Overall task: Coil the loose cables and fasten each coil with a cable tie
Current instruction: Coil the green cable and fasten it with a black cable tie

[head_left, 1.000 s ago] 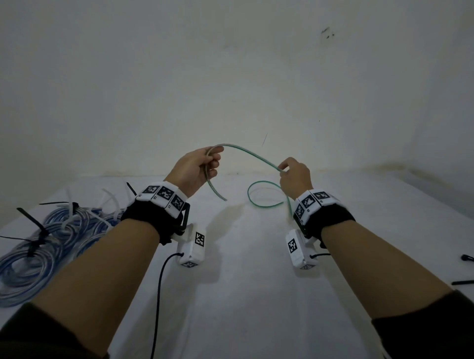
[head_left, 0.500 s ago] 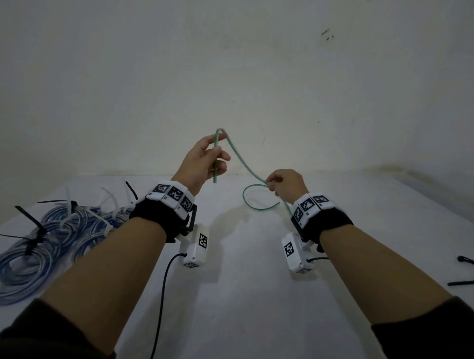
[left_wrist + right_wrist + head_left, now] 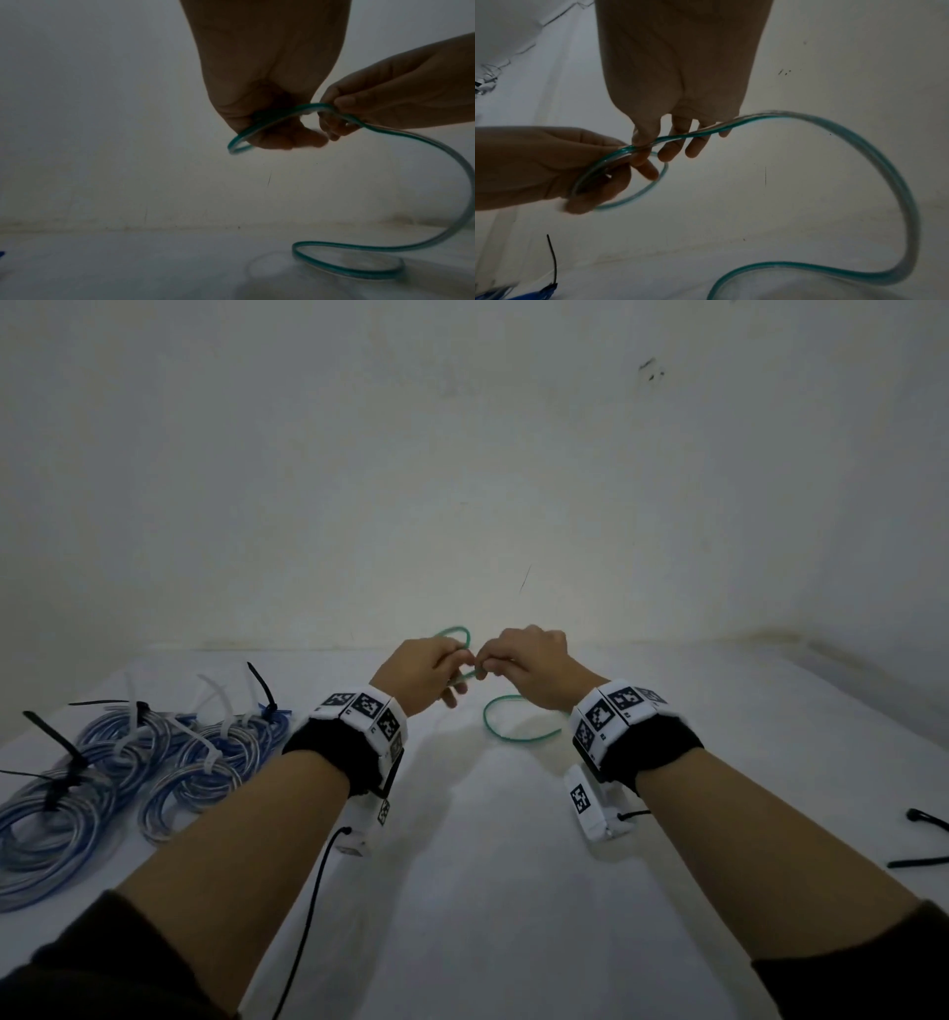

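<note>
Left grip: left hand (image 3: 426, 677) raised above the table (image 3: 513, 891), fingers curled round a small loop of the green cable (image 3: 518, 737); thumb and forefinger pinching where the loop closes.
Right grip: right hand (image 3: 534, 667) level with the left and touching it fingertip to fingertip; thumb and forefinger pinching the same cable just beside the left pinch, other fingers (image 3: 695, 146) hanging straight behind the strand.
Loop in hand: one turn, seen in the right wrist view (image 3: 628, 182) as a ring round the left fingers, standing roughly upright.
Cable run: from the pinch, arching out to the right, dropping to the table, ending in one flat open curve lying under the right wrist (image 3: 347, 261); free end not visible.
Cable axis: no single long axis; held part crosswise between the hands, hanging part near vertical, lying part flat on the table.
Cable count: one green cable, loose, no tie on it.
Hands count: two, each with a marker-covered wristband and a white camera block under the wrist.
Finished coils: blue coils (image 3: 128, 778) heaped at the left of the table, well apart from the hands; exact number cannot be told, several overlapping; fastened with white and black ties whose tails stick up.
Loose ties: two black cable ties (image 3: 919, 839) at the right edge of the table, lying flat, partly cut off by the frame.
Backdrop: plain pale wall (image 3: 462, 454) behind the table.
</note>
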